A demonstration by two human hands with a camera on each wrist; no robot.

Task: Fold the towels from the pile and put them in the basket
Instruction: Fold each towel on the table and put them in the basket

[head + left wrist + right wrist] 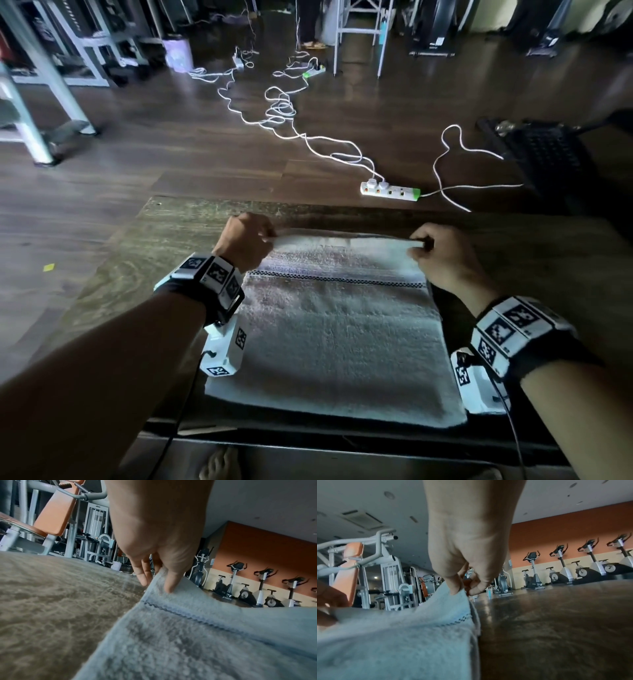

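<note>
A white towel (pixel 335 335) with a dark checkered stripe lies flat on the wooden table (pixel 164 246). My left hand (pixel 248 240) pinches its far left corner, thumb on top as the left wrist view shows (pixel 169 586). At the far right corner my right hand (pixel 433 248) pinches the towel edge (pixel 458 593), lifting it slightly off the table. The far edge between both hands is raised a little. No basket or pile is in view.
Beyond the table's far edge lies dark wood floor with a white power strip (pixel 390 192) and tangled white cables (pixel 281 113). A black chair (pixel 544 154) stands at the right. Gym machines (pixel 390 572) and exercise bikes (pixel 563 566) fill the background.
</note>
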